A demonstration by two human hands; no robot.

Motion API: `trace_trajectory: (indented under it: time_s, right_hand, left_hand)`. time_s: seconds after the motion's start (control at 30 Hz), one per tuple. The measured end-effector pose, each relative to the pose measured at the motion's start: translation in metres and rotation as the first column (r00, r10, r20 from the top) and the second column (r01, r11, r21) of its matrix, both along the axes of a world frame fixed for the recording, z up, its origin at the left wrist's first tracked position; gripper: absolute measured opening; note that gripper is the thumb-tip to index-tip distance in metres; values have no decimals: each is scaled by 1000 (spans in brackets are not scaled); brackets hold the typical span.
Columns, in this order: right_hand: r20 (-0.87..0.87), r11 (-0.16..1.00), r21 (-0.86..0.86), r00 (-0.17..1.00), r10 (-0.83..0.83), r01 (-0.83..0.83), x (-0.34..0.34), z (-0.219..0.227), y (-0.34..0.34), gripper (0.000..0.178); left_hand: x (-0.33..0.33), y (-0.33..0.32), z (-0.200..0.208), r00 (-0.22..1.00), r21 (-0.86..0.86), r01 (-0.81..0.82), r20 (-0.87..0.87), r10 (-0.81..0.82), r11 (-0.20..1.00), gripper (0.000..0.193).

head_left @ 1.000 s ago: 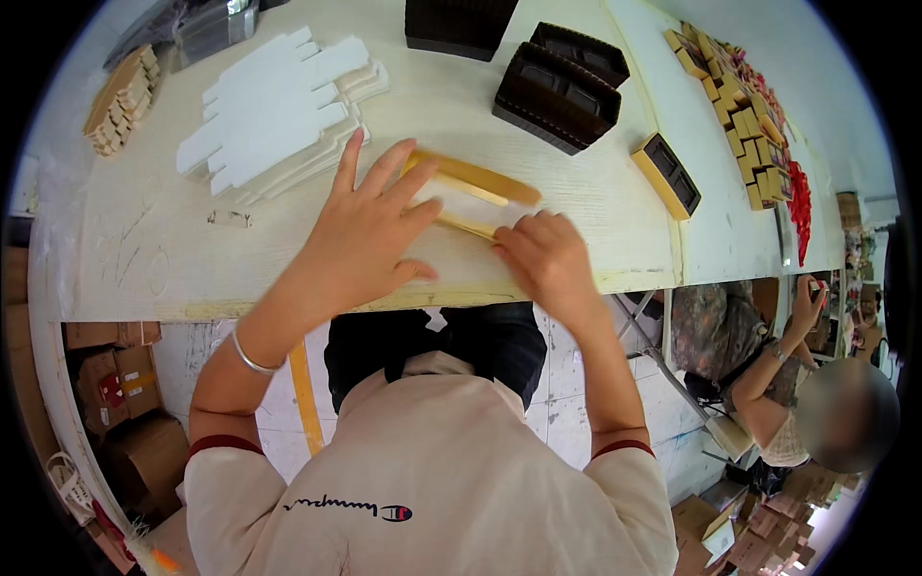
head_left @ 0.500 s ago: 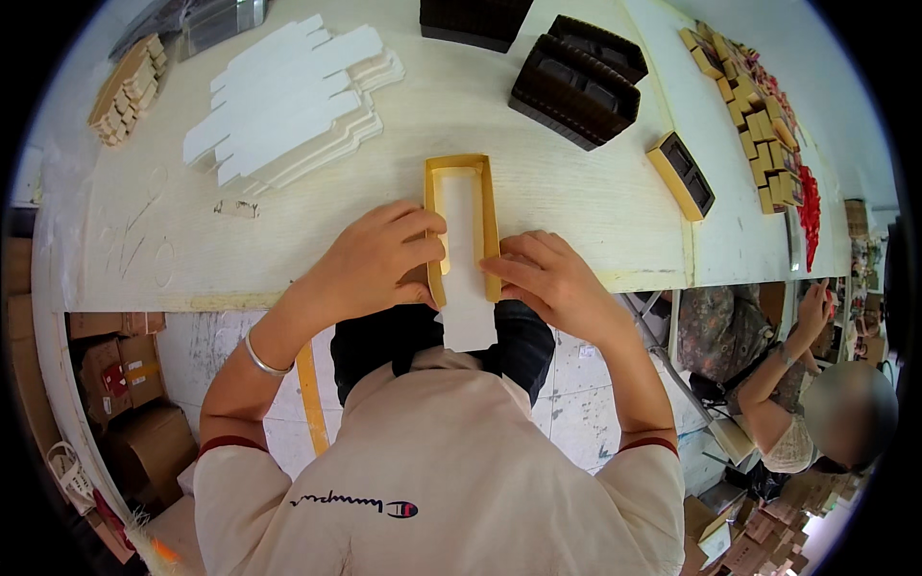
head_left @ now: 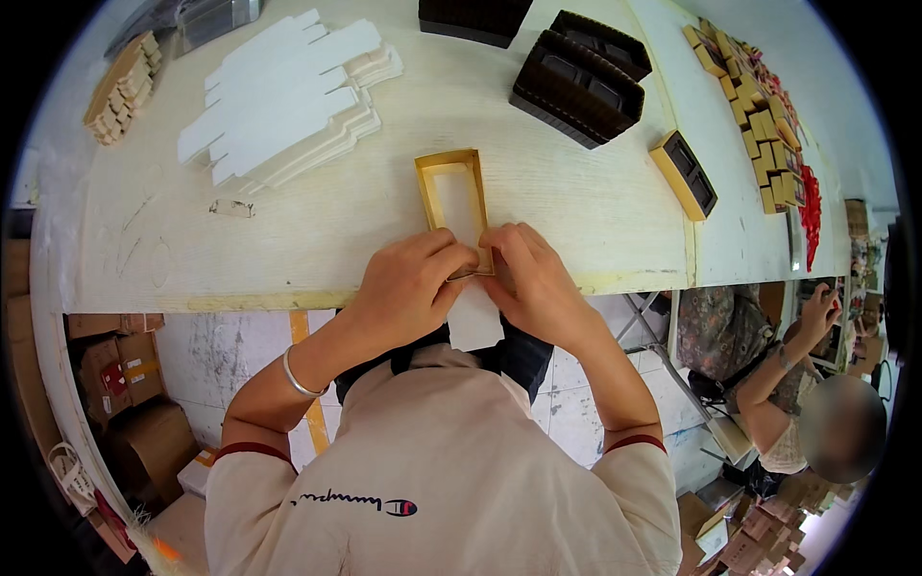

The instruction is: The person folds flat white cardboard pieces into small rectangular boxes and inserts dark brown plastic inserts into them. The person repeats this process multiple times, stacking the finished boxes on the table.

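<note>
A narrow gold cardboard box (head_left: pixel 424 188) with a white inner base lies on the table in front of me, its far end and both long walls standing up. My left hand (head_left: pixel 415 281) pinches the near left corner, thumb and fingers pressed on the folded card. At the near right corner, my right hand (head_left: pixel 526 280) grips the side wall with its fingers closed. Between the two hands the near end is partly folded in, and a white flap (head_left: pixel 473 321) hangs past the table edge. The fingertips hide some of the corners.
Flat white box blanks (head_left: pixel 279 96) are stacked at the left. Black plastic trays (head_left: pixel 578 88) stand at the back, with a gold box holding a black tray (head_left: pixel 684 175) to their right. Farther right lie several small gold boxes (head_left: pixel 764 130). Another person (head_left: pixel 783 384) sits at lower right.
Both hands have come closer together at the near end of the box. Its long walls now meet a partly raised near end, and the box has tilted slightly.
</note>
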State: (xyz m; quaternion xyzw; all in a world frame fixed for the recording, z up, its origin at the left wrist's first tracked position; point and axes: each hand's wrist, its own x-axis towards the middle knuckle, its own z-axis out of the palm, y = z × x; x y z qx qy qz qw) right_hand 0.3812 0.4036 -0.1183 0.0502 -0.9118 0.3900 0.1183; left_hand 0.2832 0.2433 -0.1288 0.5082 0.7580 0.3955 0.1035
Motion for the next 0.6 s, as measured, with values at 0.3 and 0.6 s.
trace_trajectory:
  time_s: [0.3, 0.6]
  right_hand:
    - [-203, 948, 318, 975, 86, -17, 31, -5, -3, 40]
    - [-46, 824, -550, 980, -195, 138, 10, -23, -19, 14]
  left_hand:
    - [-14, -5, 8, 966, -83, 124, 237, -101, 989, 7]
    - [-30, -8, 7, 787, 88, 233, 568, -241, 968, 32]
